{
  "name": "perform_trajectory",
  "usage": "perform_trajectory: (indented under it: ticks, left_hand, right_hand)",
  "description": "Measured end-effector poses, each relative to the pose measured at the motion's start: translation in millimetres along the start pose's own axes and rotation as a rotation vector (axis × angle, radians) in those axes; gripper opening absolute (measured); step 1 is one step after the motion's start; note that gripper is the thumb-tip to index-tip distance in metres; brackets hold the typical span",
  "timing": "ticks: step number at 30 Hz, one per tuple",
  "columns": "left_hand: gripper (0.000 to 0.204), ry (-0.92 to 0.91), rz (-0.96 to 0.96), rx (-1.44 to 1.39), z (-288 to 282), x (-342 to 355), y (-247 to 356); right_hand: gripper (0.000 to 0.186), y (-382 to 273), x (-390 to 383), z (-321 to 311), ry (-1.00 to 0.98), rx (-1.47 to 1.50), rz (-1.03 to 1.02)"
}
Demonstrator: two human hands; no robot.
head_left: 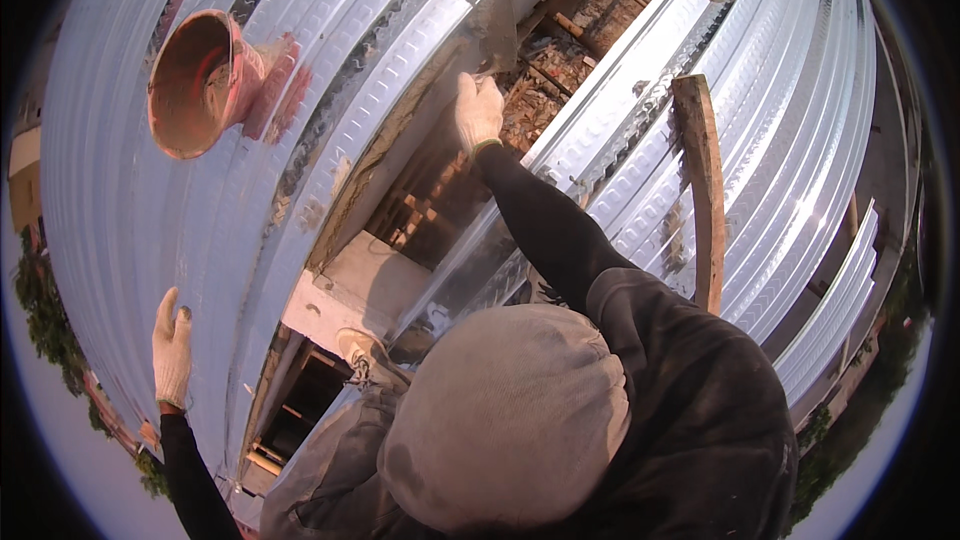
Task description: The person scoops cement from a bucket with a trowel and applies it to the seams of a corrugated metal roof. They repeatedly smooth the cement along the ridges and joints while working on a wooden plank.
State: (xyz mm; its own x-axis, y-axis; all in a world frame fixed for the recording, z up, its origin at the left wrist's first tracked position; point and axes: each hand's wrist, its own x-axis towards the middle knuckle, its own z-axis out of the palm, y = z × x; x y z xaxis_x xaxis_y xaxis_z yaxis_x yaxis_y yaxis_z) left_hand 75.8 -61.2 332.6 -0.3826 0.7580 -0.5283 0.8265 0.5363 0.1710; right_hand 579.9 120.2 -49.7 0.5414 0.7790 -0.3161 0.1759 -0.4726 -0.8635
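My right hand (480,112), in a white knit glove, is closed at the far end of my outstretched arm. It grips what looks like a trowel (495,30), whose grey blade points away from me over the mortar-smeared edge of a long concrete beam (400,175). The handle is hidden in the fist. My left hand (172,350), gloved too, is held out low at the left with its fingers stretched. It holds nothing and is over the ribbed metal decking (130,230); whether it touches the metal I cannot tell. A reddish bucket (240,80) lies tipped on that decking, its mouth facing left.
A long gap beside the beam drops to a lower level with rubble (550,90). Across it lies more metal decking (770,170), with a wooden plank (706,190) on top. My shoe (362,352) is by a pale concrete block (350,285). Trees (50,310) show beyond the left edge.
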Motion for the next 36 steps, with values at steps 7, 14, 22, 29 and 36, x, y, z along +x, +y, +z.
perform_trajectory:
  ticks: [7,14,22,29,36]
  left_hand:
    - [0.067,0.023,-0.082,-0.085,22,-31,-18]
    - [0.065,-0.096,-0.107,-0.143,63,-38,2]
    - [0.067,-0.12,-0.058,-0.148,75,-42,13]
    - [0.064,-0.111,-0.026,-0.135,76,-16,21]
    - [0.063,-0.137,0.11,-0.016,62,23,93]
  right_hand:
    - [0.044,-2,-53,4,-0.188,0.07,0.041]
    - [0.053,-32,-98,-6,-0.4,0.163,0.338]
    - [0.046,-21,-140,8,-0.472,0.31,0.366]
    - [0.031,-34,-189,11,-0.73,0.942,0.711]
    - [0.042,-81,-170,-58,-1.131,1.361,0.943]
